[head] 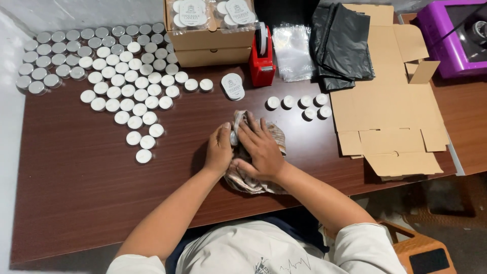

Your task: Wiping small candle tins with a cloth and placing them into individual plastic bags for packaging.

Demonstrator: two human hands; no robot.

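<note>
While both hands' fingers (253, 133) close on a cloth-wrapped tealight (234, 137), cardboard boxes (210, 38) hold packed tealights.

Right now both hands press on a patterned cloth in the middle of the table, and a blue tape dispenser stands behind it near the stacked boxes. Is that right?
Not quite: the tape dispenser is red, not blue. The head view shows it standing beside the stacked boxes. The rest holds: the left hand and the right hand both press on the patterned cloth in the middle of the table.
</note>
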